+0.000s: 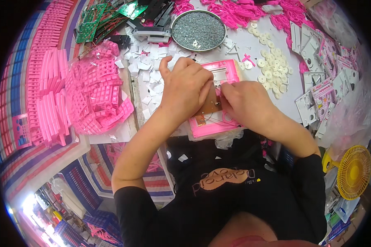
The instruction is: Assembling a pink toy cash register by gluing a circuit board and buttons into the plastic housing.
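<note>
A pink plastic toy casing (202,131) lies on the table in front of me. Over its open inside is a brown circuit board (210,103), with thin wires and a small copper-coloured part near its lower end. My left hand (185,84) grips the board's left side, one finger sticking out to the left. At the board's right edge, the fingers of my right hand (246,102) are pinched together. What they hold, if anything, is hidden behind the hand.
Beyond the casing stands a round metal dish of small screws (198,31). White plastic pieces (146,61) lie left of it, cream round discs (275,70) to the right. A bag of pink key pads (95,92) is at left, white panels (311,101) at right, green circuit boards (88,24) far left.
</note>
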A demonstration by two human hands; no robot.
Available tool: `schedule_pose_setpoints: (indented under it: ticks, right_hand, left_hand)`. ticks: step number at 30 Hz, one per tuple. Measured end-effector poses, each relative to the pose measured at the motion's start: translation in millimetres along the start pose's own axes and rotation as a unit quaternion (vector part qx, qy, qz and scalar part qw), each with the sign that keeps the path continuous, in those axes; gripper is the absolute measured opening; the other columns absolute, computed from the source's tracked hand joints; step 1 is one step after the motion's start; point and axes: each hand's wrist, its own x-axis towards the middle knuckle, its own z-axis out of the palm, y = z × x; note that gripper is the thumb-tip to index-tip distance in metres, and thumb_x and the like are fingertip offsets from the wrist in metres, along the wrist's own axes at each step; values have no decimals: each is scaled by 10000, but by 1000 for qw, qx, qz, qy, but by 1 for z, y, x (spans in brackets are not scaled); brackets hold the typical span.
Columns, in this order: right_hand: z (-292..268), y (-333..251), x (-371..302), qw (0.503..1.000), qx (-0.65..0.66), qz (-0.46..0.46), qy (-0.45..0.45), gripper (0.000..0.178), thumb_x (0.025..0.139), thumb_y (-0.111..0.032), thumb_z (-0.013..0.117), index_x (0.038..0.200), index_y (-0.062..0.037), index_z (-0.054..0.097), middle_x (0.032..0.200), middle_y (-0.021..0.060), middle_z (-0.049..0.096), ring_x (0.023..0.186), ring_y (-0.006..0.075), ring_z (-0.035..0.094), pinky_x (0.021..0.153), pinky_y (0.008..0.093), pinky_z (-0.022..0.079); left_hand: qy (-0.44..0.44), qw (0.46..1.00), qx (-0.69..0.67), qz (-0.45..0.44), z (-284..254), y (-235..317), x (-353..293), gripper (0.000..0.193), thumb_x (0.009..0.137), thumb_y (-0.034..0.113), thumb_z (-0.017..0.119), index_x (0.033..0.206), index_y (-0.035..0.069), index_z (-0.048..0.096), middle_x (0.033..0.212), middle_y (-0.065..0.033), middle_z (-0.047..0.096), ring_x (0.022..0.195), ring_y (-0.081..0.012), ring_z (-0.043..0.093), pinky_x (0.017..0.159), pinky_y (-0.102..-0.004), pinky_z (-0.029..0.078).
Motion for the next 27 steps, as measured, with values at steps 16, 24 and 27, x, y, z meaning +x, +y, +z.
schedule_pose_setpoints:
  ticks: [16,24,27]
  right_hand:
    - [6,12,-10,994,14,32,105,144,810,-129,696,816,-6,622,764,149,651,757,350,653,656,468,529]
    - [10,22,1,992,48,-55,104,165,808,-66,716,929,-20,613,836,116,608,804,340,600,704,442,495]
    - [13,23,3,987,45,-67,139,189,798,-72,727,947,-28,620,869,104,618,817,328,594,721,436,498]
  left_hand:
    - [-286,943,108,133,-3,25,58,108,715,167,724,742,63,734,734,-91,691,842,-292,634,823,-471,467]
    - [-210,970,-98,-77,-7,0,34,156,803,156,745,835,6,714,776,-173,692,758,-329,683,700,-440,525]
    - [-226,947,-175,-145,-6,-4,33,162,792,152,778,854,18,711,770,-151,697,729,-312,684,681,-421,524]
